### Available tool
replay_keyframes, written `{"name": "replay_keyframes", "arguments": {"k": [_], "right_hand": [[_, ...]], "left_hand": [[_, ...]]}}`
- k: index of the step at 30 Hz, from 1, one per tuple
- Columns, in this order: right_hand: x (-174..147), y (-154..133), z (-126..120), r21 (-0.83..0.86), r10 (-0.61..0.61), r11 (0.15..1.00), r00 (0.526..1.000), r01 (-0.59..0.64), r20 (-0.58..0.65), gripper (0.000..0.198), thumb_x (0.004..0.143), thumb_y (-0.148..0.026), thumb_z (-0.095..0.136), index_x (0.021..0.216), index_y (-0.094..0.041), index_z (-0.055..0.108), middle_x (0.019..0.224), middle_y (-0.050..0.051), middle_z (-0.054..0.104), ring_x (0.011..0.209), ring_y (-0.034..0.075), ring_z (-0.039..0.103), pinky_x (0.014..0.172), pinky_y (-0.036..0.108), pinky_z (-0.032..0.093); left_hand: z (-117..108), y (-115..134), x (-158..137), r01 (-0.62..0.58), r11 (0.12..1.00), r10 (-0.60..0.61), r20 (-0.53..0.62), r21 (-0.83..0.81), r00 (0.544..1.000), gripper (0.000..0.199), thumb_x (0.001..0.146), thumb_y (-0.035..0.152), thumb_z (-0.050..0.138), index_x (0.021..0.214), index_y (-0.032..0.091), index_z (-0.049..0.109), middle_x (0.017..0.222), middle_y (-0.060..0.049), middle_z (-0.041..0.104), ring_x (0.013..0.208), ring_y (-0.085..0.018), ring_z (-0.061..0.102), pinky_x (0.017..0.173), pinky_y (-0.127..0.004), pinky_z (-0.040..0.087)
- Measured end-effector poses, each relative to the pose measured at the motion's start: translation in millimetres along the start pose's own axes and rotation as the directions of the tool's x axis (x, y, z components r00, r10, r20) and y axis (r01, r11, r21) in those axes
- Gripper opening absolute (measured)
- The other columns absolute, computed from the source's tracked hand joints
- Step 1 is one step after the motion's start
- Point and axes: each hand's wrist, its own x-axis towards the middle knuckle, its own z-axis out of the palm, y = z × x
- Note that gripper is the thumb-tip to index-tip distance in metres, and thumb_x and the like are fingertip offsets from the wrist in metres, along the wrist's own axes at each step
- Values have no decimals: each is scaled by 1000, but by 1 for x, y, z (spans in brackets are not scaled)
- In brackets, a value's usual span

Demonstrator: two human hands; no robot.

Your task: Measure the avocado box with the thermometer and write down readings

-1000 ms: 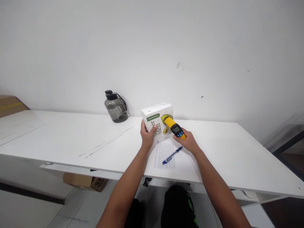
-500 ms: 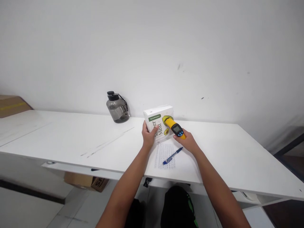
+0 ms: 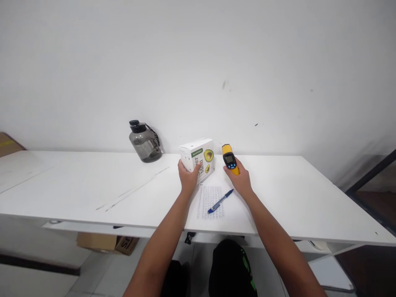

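Note:
A white box (image 3: 202, 160) with avocado pictures and a green label stands tilted over the table, its front turned partly to the right. My left hand (image 3: 188, 175) is closed around its lower left side, thumb across the front. In my right hand (image 3: 239, 177) is a yellow and black infrared thermometer (image 3: 229, 159), held by its handle with the screen and blue buttons facing me. The thermometer is apart from the box, to its right. Below both hands lies a sheet of paper (image 3: 202, 206) covered in handwriting, with a blue pen (image 3: 220, 201) slanting across it.
A grey water bottle (image 3: 144, 142) with a black lid and strap leans by the wall, left of the box. The white table (image 3: 77, 177) runs along the wall. Cardboard boxes sit at the far left (image 3: 9, 145) and under the table (image 3: 105, 242).
My right hand has drawn the thermometer away from the box front and turned it more upright. The box has turned, so more of its left side shows. The view has shifted slightly right.

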Motion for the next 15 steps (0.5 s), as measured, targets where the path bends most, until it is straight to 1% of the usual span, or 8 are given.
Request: {"name": "replay_keyframes", "arguments": {"k": [6,15], "right_hand": [[0,-1,0,5,15,1000,1000,-15,-15,68,80,-55,70,140,-27,59,116,4,74,105,26,67,96,40,52],[-2,-3,-1,-4,-18,1000,1000,18,-13,65,81,-54,70,140,-29,60,110,2,75,97,24,69,88,38,55]], "left_hand": [[1,-5,2,14,1000,-14,1,-27,1000,74,72,46,85,132,23,47,133,-13,62,121,-29,63,102,-45,55],[0,-2,-1,2,999,-1,20,-45,1000,72,74,43,84,131,23,47,132,-12,62,120,-28,64,101,-45,55]]}}
